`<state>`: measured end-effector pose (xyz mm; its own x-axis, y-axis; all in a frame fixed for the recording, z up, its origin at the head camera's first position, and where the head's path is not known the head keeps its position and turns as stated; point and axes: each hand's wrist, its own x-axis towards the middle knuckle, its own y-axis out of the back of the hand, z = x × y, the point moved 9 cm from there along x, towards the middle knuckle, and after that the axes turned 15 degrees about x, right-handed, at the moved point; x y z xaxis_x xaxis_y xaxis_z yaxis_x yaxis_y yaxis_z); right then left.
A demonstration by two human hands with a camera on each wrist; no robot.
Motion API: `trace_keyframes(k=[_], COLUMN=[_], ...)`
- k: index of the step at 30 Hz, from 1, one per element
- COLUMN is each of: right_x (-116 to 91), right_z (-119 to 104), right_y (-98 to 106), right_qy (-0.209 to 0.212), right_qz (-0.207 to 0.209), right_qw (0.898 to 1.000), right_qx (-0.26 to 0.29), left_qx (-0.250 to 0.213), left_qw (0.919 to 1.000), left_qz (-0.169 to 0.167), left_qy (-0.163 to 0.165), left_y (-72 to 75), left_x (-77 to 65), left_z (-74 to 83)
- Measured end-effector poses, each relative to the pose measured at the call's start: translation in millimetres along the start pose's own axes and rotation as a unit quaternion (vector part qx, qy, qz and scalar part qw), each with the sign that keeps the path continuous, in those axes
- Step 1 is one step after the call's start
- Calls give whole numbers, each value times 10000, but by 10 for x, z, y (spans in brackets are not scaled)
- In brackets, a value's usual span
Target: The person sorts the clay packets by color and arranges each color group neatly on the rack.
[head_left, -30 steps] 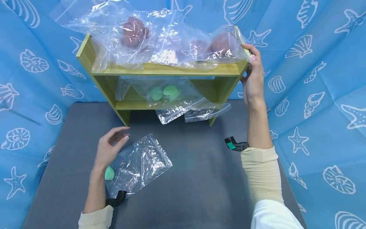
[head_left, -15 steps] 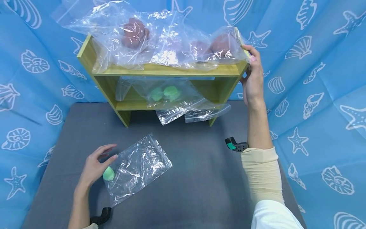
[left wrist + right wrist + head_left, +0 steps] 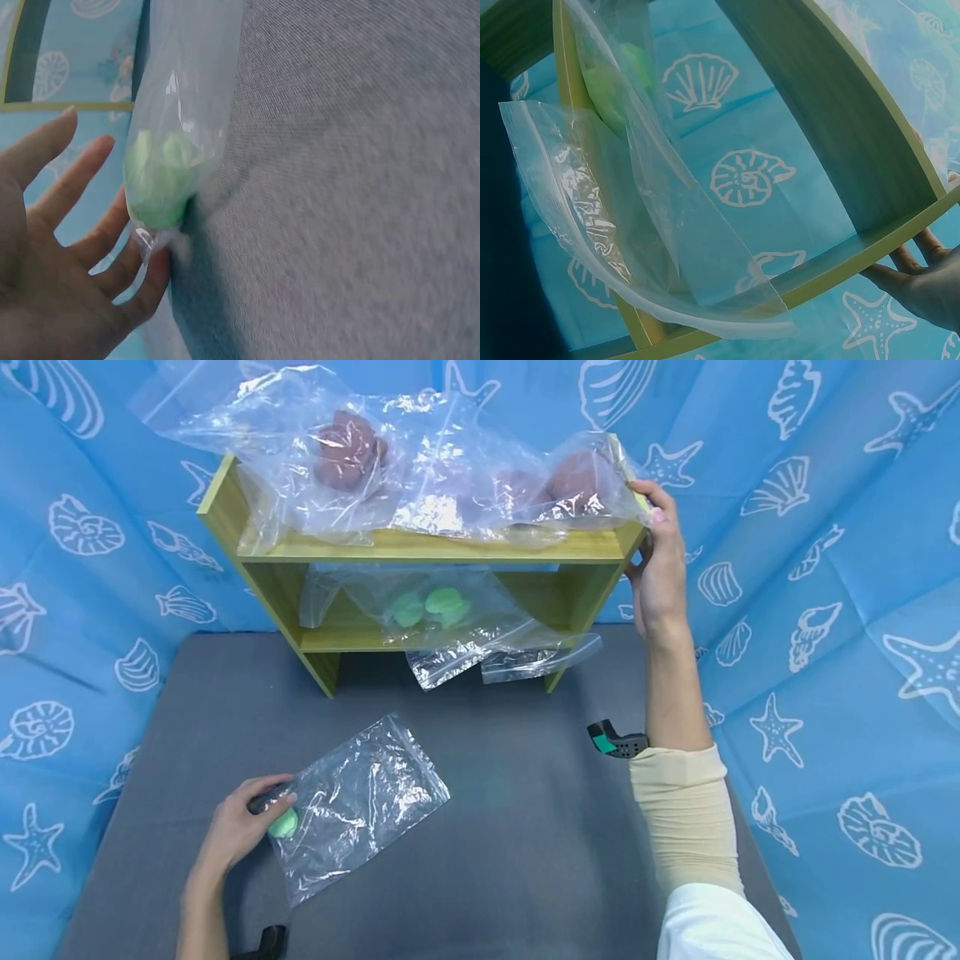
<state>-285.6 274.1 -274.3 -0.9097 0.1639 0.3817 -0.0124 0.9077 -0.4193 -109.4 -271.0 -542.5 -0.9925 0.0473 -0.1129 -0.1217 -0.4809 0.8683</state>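
A clear zip bag (image 3: 367, 802) lies on the grey table, with a pale green lump (image 3: 283, 823) in its left end. My left hand (image 3: 236, 822) is right at that end, thumb and fingers spread around the lump. In the left wrist view the fingers are extended, the lower fingertips close against the bag's corner below the green lump (image 3: 159, 180). My right hand (image 3: 660, 568) grips the upper right side panel of a small yellow-green wooden shelf (image 3: 442, 550); its fingers reach behind the panel, as the right wrist view shows.
Clear bags (image 3: 438, 460) with reddish-brown lumps fill the shelf's top. On the lower tier, bags with green lumps (image 3: 446, 602) hang their zip ends (image 3: 457, 660) over the front edge. A blue shell-print curtain (image 3: 810, 635) surrounds the grey table (image 3: 480, 877).
My left hand has moved down from near the shelf's left leg to the green end of the loose bag. My right hand keeps its grip on the shelf.
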Motion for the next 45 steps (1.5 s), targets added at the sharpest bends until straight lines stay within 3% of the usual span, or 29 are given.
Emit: trace_keyframes(k=[4, 12, 17, 25, 30, 33, 36, 41, 45], right_x=[9, 5, -7, -11, -12, -11, -13, -10, -7], right_z=[-10, -9, -2, 0, -1, -2, 1, 15, 11], right_y=[-10, -7, 0, -8, -8, -11, -1, 5, -3], right_qy=[2, -36, -27, -35, 2, 78, 92, 34, 45], right_qz=[-15, 20, 40, 91, 92, 46, 49, 83, 71], right_qw=[10000, 10000, 10000, 9999, 9999, 10000, 9999, 10000, 10000], right_qx=[13, 33, 30, 24, 56, -19, -48, -8, -33], left_qx=[70, -497, -1030, -1575, -2185, -2346, -2344, -2231, -2273], left_qw=[9995, 9932, 9809, 9677, 9473, 9426, 9458, 9560, 9567], left_qz=[-294, -1053, -1651, -1970, -2320, -2310, -2120, -1370, -774], left_qy=[60, 88, 37, 8, -343, -557, -744, -1321, -1645], left_y=[-68, -174, -259, -310, -265, -149, 9, 309, 523], left_x=[-36, -107, -141, -189, -216, -197, -155, -72, -6], left_z=[-38, -71, -31, 26, 166, 304, 460, 743, 937])
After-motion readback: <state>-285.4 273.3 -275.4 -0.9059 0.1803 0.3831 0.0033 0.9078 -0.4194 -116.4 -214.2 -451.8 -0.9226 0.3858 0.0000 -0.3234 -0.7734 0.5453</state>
